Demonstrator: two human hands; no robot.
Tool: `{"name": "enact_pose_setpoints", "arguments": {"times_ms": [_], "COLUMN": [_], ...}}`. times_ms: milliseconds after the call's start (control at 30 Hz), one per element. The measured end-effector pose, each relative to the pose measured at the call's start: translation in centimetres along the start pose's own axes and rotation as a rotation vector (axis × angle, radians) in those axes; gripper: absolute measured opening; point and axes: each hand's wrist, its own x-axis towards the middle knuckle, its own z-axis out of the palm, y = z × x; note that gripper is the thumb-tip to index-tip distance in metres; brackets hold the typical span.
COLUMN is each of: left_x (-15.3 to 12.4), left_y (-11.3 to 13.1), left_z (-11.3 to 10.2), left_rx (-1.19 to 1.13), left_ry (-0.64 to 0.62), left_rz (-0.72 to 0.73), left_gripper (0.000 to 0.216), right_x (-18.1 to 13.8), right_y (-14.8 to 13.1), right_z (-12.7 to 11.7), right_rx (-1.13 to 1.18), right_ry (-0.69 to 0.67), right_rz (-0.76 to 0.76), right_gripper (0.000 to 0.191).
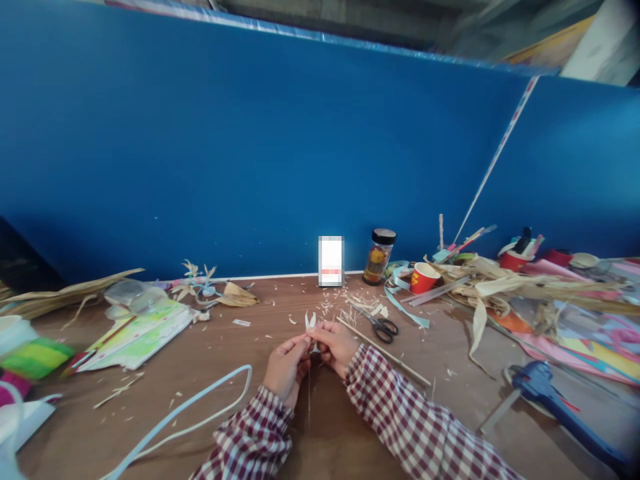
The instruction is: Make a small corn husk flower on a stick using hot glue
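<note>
Far left of the hands, green and yellow paper sheets (140,333), and nearer, just left of the left sleeve, a long light blue strip (200,400) bent in a loop. In the middle, left hand (287,367) and right hand (335,347) touching, fingers of both pinched shut on a little pale husk piece (311,322) poking up just above the fingertips, right between the two hands. Just right of the right hand, black scissors (383,327) beside a thin wooden stick (385,353), then a red paper cup (424,277), a heap of dry husks (500,287) and, far right, a blue glue gun (550,393).
</note>
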Motion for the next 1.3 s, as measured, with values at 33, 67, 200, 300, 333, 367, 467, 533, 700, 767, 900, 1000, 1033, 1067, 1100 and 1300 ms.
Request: {"name": "enact_pose_setpoints", "arguments": {"times_ms": [33, 67, 200, 300, 333, 367, 467, 533, 700, 767, 900, 1000, 1033, 1067, 1100, 1300], "left_x": [-0.03, -0.04, 0.11, 0.32, 0.36, 0.38, 0.33, 0.27, 0.26, 0.26, 0.15, 0.00, -0.05, -0.08, -0.11, -0.05], "left_y": [0.06, 0.14, 0.51, 0.71, 0.76, 0.79, 0.83, 0.80, 0.69, 0.67, 0.65, 0.69, 0.72, 0.74, 0.76, 0.67], "left_z": [0.00, -0.01, -0.12, -0.23, -0.25, -0.27, -0.30, -0.35, -0.46, -0.46, -0.38, -0.30, -0.27, -0.25, -0.24, -0.25], "left_rx": [-0.002, -0.004, -0.035, -0.066, -0.068, -0.067, -0.059, -0.054, -0.036, -0.026, -0.007, -0.005, -0.005, -0.005, -0.005, 0.020], "left_ry": [-0.007, -0.018, -0.056, -0.078, -0.087, -0.097, -0.146, -0.175, -0.186, -0.186, -0.172, -0.170, -0.172, -0.172, -0.175, -0.185], "left_rz": [-0.009, -0.020, -0.076, -0.110, -0.118, -0.123, -0.128, -0.130, -0.135, -0.129, -0.127, -0.129, -0.131, -0.132, -0.133, -0.113], "left_gripper": [0.016, 0.016, 0.008, 0.005, 0.005, 0.004, 0.005, 0.008, 0.012, 0.012, 0.013, 0.015, 0.016, 0.016, 0.016, 0.015], "right_x": [0.03, 0.07, 0.12, 0.05, 0.01, -0.03, -0.16, -0.24, -0.36, -0.34, -0.22, -0.17, -0.17, -0.17, -0.18, -0.20], "right_y": [0.02, 0.03, -0.06, -0.12, -0.14, -0.17, -0.32, -0.44, -0.61, -0.58, -0.49, -0.51, -0.53, -0.55, -0.56, -0.56], "right_z": [0.01, 0.00, -0.12, -0.15, -0.13, -0.10, 0.02, 0.09, 0.14, 0.11, 0.01, -0.01, -0.01, -0.01, -0.01, -0.02], "right_rx": [0.000, 0.001, 0.003, -0.002, -0.004, -0.004, 0.010, 0.025, 0.028, 0.022, -0.002, -0.017, -0.022, -0.026, -0.031, -0.046], "right_ry": [0.009, 0.016, 0.025, 0.013, 0.007, 0.003, 0.008, 0.017, 0.023, 0.020, 0.004, 0.010, 0.015, 0.019, 0.020, 0.024], "right_rz": [-0.004, -0.006, -0.003, -0.001, -0.001, -0.001, -0.002, -0.003, -0.002, -0.003, -0.008, -0.011, -0.012, -0.012, -0.012, -0.004], "right_gripper": [0.027, 0.027, 0.027, 0.026, 0.025, 0.025, 0.025, 0.026, 0.026, 0.026, 0.026, 0.026, 0.026, 0.026, 0.025, 0.025]}}
